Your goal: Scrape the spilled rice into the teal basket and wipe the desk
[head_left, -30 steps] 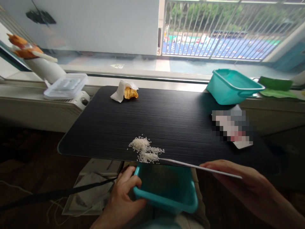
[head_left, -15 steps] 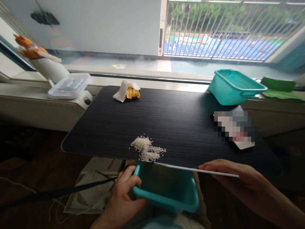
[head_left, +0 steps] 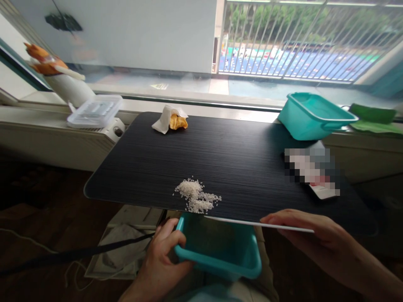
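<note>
While supporting the teal bin below and on the near side of the rice, clasped its left rim in the left hand, with fingers hooked over the wall and thumb by the near corner. Pinched a thin white strip in the closed right hand, to the right of the rice, with its tip pointing back toward the grains. Could not tell contact from a narrow gap at that tip. Found the rice in a heap with a looser spread on its near side, lying on the tabletop. Saw crumpled white paper with something yellow beyond the rice to the left, and a second bin beyond it to the right.

Judged the step in hand as working rice off into the teal bin, with a good heap not yet brought over. Reckoned the next move as calling for the strip placed behind the rice and drawn nearward, with the teal bin held snug below to catch strays.
</note>
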Tool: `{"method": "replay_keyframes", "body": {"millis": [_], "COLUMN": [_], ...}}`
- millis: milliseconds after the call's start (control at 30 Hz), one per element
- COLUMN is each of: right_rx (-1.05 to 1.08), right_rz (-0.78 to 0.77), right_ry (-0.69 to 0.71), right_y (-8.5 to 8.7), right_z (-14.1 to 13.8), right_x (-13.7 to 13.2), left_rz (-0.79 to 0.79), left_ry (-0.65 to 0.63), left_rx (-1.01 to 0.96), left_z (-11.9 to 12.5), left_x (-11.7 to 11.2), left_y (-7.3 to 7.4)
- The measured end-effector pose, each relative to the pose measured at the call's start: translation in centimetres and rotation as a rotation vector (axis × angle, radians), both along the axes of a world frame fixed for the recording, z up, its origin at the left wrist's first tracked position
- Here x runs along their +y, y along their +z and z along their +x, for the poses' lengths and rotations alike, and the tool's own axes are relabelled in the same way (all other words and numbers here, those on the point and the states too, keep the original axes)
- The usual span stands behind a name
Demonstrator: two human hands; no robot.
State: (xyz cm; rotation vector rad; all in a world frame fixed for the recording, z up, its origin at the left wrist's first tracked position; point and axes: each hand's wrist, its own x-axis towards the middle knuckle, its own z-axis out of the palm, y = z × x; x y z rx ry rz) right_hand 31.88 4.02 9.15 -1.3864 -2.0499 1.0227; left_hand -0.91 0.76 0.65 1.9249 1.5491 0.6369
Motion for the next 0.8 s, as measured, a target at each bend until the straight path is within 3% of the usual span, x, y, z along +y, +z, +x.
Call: {"method": "replay_keyframes", "body": {"millis": [467, 800], "right_rx": [0.0, 0.013], "right_rz": [-0.025, -0.051], "right_ry": [-0.002, 0.044], "right_y": [0.1, -0.1], "right_z": [-1.2, -1.5], "right_x": [0.6, 0.8], "left_rz": [-0.029, -0.013], "left_ry": [0.015, 0.043], "left_rx": [-0.045, -0.036], "left_z": [-0.2, -0.7], "left_x": [0.1, -0.4], "left_y": [0.3, -0.6]}}
